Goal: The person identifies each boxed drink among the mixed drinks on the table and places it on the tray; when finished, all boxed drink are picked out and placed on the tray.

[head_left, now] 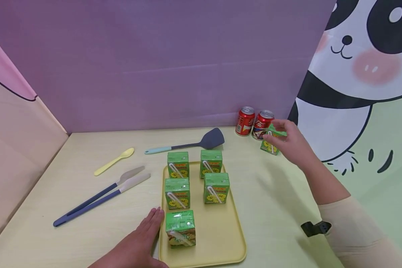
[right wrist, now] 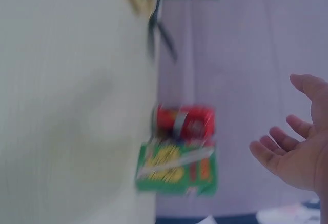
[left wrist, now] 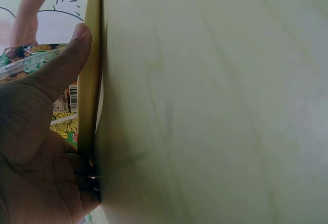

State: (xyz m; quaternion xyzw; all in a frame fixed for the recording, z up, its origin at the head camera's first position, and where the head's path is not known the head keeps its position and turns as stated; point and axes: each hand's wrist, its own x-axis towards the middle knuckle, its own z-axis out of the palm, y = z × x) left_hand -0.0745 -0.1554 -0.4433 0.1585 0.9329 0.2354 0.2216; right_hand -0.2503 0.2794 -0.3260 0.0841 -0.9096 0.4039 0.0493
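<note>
My right hand (head_left: pixel 289 143) reaches to the back right, thumb and fingers spread near a green drink carton (head_left: pixel 270 145) with a straw on its front. In the right wrist view a gap shows between the fingers and that carton (right wrist: pixel 177 168). Several similar cartons stand on a yellow tray (head_left: pixel 217 234) in two columns; the front left one (head_left: pixel 181 229) has a brown picture. Beside the tray's left rim lies my left hand (head_left: pixel 137 238), fingers straight and touching the edge. The left wrist view shows its thumb (left wrist: pixel 69 62) extended along the rim.
Two red drink cans (head_left: pixel 245 121) stand by the purple backdrop, left of the far carton. Behind the tray lies a spatula (head_left: pixel 201 143). To its left are a yellow spoon (head_left: pixel 115 160) and blue-handled tongs (head_left: pixel 102 197). A panda-printed wall (head_left: pixel 355 123) bounds the right side.
</note>
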